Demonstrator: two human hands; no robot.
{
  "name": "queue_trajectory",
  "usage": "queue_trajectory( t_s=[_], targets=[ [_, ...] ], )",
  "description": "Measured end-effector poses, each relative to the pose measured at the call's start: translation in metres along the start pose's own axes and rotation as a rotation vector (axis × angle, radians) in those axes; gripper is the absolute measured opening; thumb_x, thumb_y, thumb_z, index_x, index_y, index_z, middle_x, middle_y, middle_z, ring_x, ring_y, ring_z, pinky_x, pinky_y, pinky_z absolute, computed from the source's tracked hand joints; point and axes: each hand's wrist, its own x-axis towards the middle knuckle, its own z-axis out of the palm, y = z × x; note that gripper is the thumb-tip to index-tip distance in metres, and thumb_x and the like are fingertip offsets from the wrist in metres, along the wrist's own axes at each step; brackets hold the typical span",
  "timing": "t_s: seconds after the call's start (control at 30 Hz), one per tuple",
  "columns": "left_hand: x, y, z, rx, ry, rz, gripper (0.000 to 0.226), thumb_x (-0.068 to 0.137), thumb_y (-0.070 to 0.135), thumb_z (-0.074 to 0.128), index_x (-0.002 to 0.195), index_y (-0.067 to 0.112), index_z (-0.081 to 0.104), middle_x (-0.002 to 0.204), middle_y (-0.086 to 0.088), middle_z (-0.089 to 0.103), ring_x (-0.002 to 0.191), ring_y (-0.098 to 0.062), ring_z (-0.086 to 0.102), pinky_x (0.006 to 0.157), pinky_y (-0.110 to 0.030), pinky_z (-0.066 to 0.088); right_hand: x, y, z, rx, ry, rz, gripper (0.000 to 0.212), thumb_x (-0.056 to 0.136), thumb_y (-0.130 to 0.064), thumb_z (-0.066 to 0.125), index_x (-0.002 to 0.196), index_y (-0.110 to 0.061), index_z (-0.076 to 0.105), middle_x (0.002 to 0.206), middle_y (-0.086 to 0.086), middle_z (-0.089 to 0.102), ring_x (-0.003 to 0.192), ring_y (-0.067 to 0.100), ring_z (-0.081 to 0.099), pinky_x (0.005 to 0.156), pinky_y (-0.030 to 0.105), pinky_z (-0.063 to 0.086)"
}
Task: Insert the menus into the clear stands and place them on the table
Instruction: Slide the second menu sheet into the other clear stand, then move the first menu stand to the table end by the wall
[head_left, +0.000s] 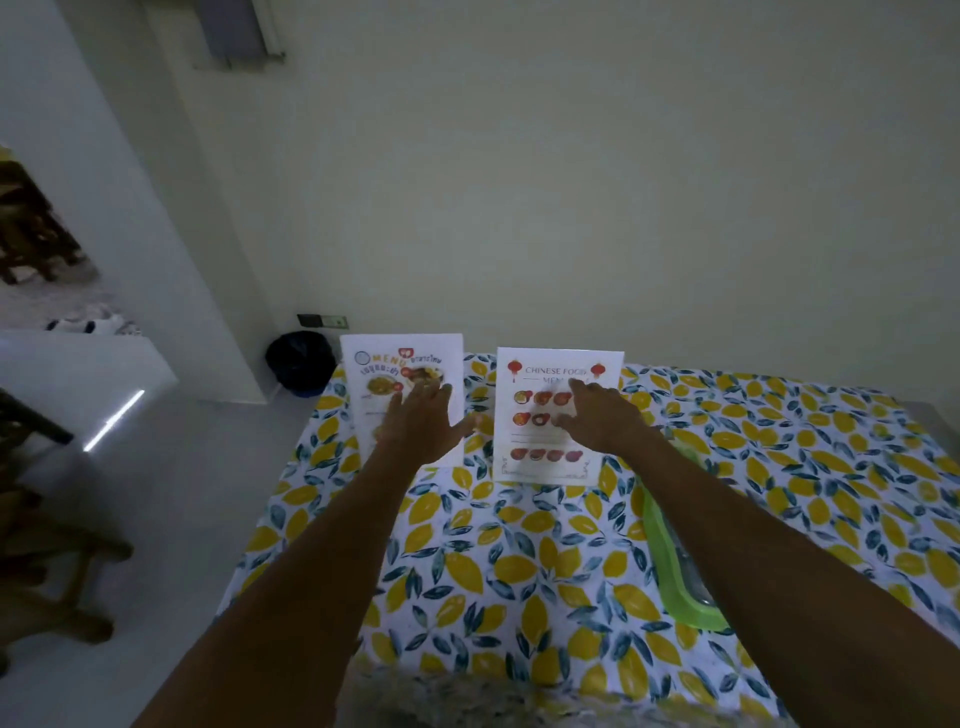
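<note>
Two menus stand upright in clear stands at the far side of the table (519, 561). The left one, a Thai menu (379, 364), has food pictures and a "MENU" heading. The right one, a Chinese food menu (545, 452), shows red lanterns and rows of dishes. My left hand (423, 423) is spread in front of the Thai menu, fingers apart, holding nothing. My right hand (602, 415) is stretched out over the face of the Chinese menu, fingers loosely apart; whether it touches the stand I cannot tell.
A lemon-patterned cloth covers the table. A green-rimmed clear tray (680, 561) lies under my right forearm. A dark bin (301, 361) stands on the floor by the wall, left of the table. Wooden furniture (47, 571) is at the far left.
</note>
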Motion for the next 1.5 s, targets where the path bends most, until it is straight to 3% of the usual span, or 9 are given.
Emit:
queue_trajectory(
  t_s=[0.17, 0.27, 0.43, 0.6, 0.87, 1.07, 1.2, 1.43, 1.5],
  targets=[
    [-0.046, -0.050, -0.019, 0.094, 0.014, -0.035, 0.095, 0.082, 0.078, 0.018, 0.148, 0.013, 0.036, 0.158, -0.010, 0.032, 0.147, -0.027, 0.028, 0.116, -0.048, 0.021, -0.019, -0.070, 0.013, -0.110, 0.028, -0.121, 0.074, 0.094, -0.055, 0.040, 0.152, -0.013, 0.022, 0.152, 0.016, 0.037, 0.133, 0.042, 0.039, 0.108, 0.051, 0.037],
    [-0.069, -0.080, -0.026, 0.113, -0.033, -0.077, 0.088, 0.089, 0.074, 0.028, 0.153, 0.013, 0.026, 0.162, -0.010, 0.023, 0.150, -0.029, 0.018, 0.119, -0.051, 0.015, -0.027, -0.108, 0.023, -0.152, 0.024, -0.180, 0.079, 0.093, -0.062, 0.036, 0.153, -0.012, 0.020, 0.157, 0.015, 0.030, 0.138, 0.043, 0.034, 0.111, 0.054, 0.034],
    [-0.097, -0.121, -0.037, 0.070, -0.041, -0.129, 0.094, 0.087, 0.078, 0.030, 0.154, 0.012, 0.023, 0.163, -0.010, 0.021, 0.150, -0.030, 0.016, 0.118, -0.053, 0.018, -0.037, -0.157, 0.038, -0.173, 0.031, -0.227, 0.077, 0.092, -0.062, 0.038, 0.151, -0.014, 0.022, 0.158, 0.016, 0.027, 0.141, 0.041, 0.031, 0.110, 0.056, 0.034],
    [-0.105, -0.145, -0.036, 0.082, -0.051, -0.150, 0.093, 0.087, 0.078, 0.027, 0.154, 0.014, 0.022, 0.163, -0.010, 0.020, 0.150, -0.030, 0.017, 0.118, -0.053, 0.018, -0.038, -0.178, 0.047, -0.207, 0.023, -0.210, 0.075, 0.093, -0.061, 0.037, 0.150, -0.014, 0.025, 0.157, 0.015, 0.028, 0.143, 0.040, 0.027, 0.109, 0.054, 0.032],
    [-0.077, -0.167, -0.002, 0.082, -0.102, -0.163, 0.094, 0.084, 0.081, 0.025, 0.153, 0.018, 0.023, 0.163, -0.008, 0.022, 0.149, -0.028, 0.021, 0.116, -0.055, 0.019, -0.003, -0.177, 0.069, -0.201, 0.017, -0.179, 0.066, 0.094, -0.055, 0.042, 0.143, -0.012, 0.035, 0.147, 0.016, 0.040, 0.135, 0.040, 0.038, 0.101, 0.053, 0.040],
    [-0.030, -0.188, 0.031, 0.049, -0.162, -0.185, 0.096, 0.083, 0.082, 0.026, 0.153, 0.016, 0.021, 0.162, -0.007, 0.025, 0.147, -0.027, 0.025, 0.114, -0.055, 0.022, 0.053, -0.170, 0.103, 0.049, -0.095, -0.073, 0.068, 0.091, -0.050, 0.054, 0.133, 0.001, 0.039, 0.135, 0.022, 0.048, 0.123, 0.038, 0.050, 0.094, 0.046, 0.048],
    [0.004, -0.200, 0.047, 0.018, -0.185, -0.204, 0.098, 0.084, 0.079, 0.036, 0.153, 0.011, 0.020, 0.159, -0.009, 0.030, 0.144, -0.028, 0.031, 0.113, -0.055, 0.026, 0.082, -0.175, 0.127, 0.153, -0.086, 0.016, 0.084, 0.096, -0.044, 0.051, 0.145, 0.016, 0.018, 0.144, 0.029, 0.041, 0.130, 0.037, 0.046, 0.099, 0.039, 0.044],
    [0.048, -0.215, 0.070, 0.015, -0.268, -0.270, 0.094, 0.087, 0.069, 0.047, 0.154, 0.010, 0.016, 0.153, -0.011, 0.041, 0.135, -0.031, 0.046, 0.109, -0.053, 0.032, 0.115, -0.177, 0.145, 0.389, 0.023, 0.283, 0.092, 0.088, -0.037, 0.066, 0.148, 0.009, 0.014, 0.147, 0.023, 0.043, 0.134, 0.036, 0.045, 0.104, 0.041, 0.041],
    [0.059, -0.217, 0.074, -0.018, -0.265, -0.263, 0.091, 0.090, 0.064, 0.048, 0.155, 0.010, 0.013, 0.152, -0.011, 0.043, 0.134, -0.031, 0.047, 0.108, -0.052, 0.034, 0.123, -0.178, 0.147, 0.428, 0.061, 0.323, 0.083, 0.086, -0.030, 0.069, 0.145, 0.006, 0.022, 0.142, 0.024, 0.047, 0.129, 0.038, 0.049, 0.100, 0.042, 0.043]
  ],
)
